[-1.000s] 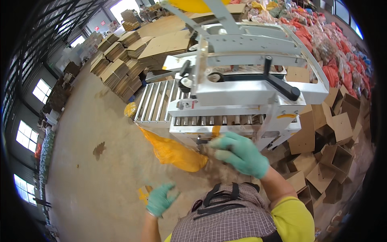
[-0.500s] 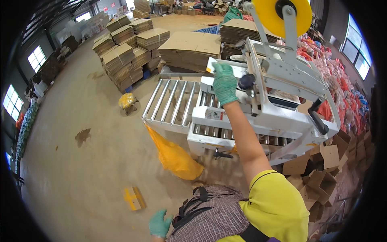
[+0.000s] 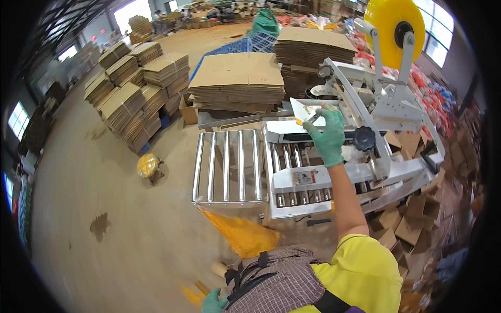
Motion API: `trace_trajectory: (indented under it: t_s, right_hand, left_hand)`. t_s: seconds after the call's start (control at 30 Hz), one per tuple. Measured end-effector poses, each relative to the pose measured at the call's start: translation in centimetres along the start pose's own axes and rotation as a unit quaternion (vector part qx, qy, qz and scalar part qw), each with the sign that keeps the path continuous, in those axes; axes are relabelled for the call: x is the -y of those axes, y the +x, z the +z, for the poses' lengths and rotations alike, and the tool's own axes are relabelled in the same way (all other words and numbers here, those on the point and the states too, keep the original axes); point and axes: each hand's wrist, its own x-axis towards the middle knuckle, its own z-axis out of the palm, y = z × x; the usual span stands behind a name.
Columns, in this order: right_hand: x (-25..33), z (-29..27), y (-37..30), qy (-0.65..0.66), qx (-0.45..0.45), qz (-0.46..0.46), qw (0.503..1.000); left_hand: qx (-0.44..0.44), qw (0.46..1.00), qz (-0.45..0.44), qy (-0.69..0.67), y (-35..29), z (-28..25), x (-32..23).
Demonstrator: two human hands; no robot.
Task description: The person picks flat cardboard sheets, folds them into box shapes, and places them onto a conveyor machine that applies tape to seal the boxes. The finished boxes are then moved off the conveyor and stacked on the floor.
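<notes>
Seemingly, small object [image 3: 314,116] between right fingers [image 3: 332,120], over tray [image 3: 299,108]

Open floor [image 3: 146,219] at centre left gives the left hand [image 3: 213,301] a wide way through. Above the 5 rollers [image 3: 226,167] at centre, room remains. Right of centre, 1 black knob [image 3: 364,139] and the slanted machine frame [image 3: 385,163] hem in the right hand [image 3: 329,138].

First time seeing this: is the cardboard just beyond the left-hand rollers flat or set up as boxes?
Flat: the cardboard stack beyond the rollers shows many thin edges layered under a broad top.
</notes>
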Motion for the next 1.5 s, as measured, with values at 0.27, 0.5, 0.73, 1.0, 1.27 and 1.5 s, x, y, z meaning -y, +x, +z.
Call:
trace_trajectory:
  t_s: [0.27,0.5,0.73,1.0,1.27,1.5]
  right_hand:
    - [14.8,5.7,-7.5,0.195,0.128,0.245,0.941]
    - [21.5,13.1,-17.7,0.076,0.436,0.268,0.856]
    - [21.5,18.4,-21.5,0.154,0.328,0.389,0.847]
    - [17.9,27.0,-11.6,0.165,0.226,0.526,0.803]
    - [12.2,34.0,-5.2,0.400,-0.028,0.641,0.654]
    - [7.8,44.2,3.8,0.517,-0.036,0.639,0.569]
  left_hand:
    - [-0.097,0.972,0.116,0.178,13.6,-13.8,11.2]
    - [-0.090,0.946,0.270,0.156,24.6,-27.0,8.5]
    - [-0.187,0.841,0.504,0.065,37.9,-38.8,-3.2]
    - [-0.231,0.776,0.587,0.011,55.9,-47.4,-26.8]
    - [-0.206,0.752,0.587,0.217,63.9,-44.0,-43.2]
    - [0.135,0.627,0.753,0.148,57.1,-43.5,-45.1]
